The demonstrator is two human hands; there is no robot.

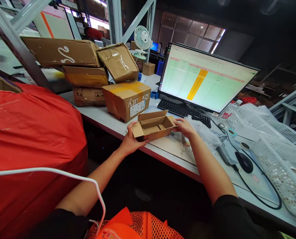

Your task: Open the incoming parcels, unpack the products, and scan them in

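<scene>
A small cardboard box point(158, 134) with its flaps open is held between my two hands, over the front edge of the table. Its inside looks bare apart from a cardboard fold at the bottom. My left hand point(131, 142) grips the left end, thumb up by the side flap and fingers beneath. At the opposite end, my right hand point(184, 126) pinches the right flap and corner. Under my right wrist lies clear plastic wrapping point(205, 132), with a small item partly hidden beside it.
Taped cardboard boxes point(126, 99) are stacked at the left rear. A monitor point(205, 79) and keyboard point(178, 108) stand behind my hands. To the right are a mouse point(244, 162), cables and white plastic baskets point(282, 176). A large red sack point(36, 132) bulges at the left.
</scene>
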